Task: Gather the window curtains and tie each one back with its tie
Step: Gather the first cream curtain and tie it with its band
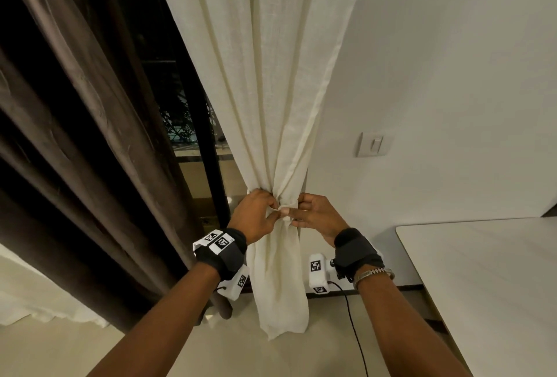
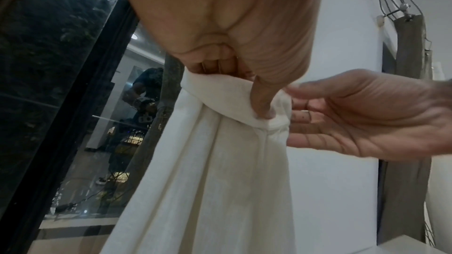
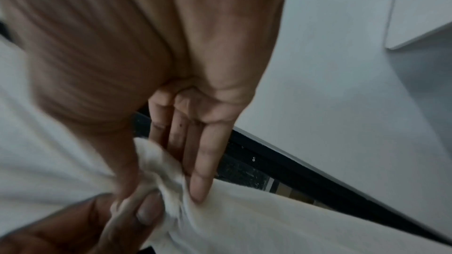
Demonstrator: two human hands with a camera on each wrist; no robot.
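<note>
Two curtains in view. Brown velvet curtain [image 1: 75, 135] at left hangs loose, no tie seen on it; judged not yet done. Cream sheer curtain [image 1: 271, 75] beside the white wall [image 1: 437, 60] is gathered to a narrow waist. Cream fabric tie [image 2: 220, 92] wraps that waist; knot looks unfinished. Left hand [image 1: 256, 215] pinches the tie's front, thumb pressing down. Right hand [image 1: 316, 215] pinches the tie end at the knot, other fingers fairly straight.
</note>
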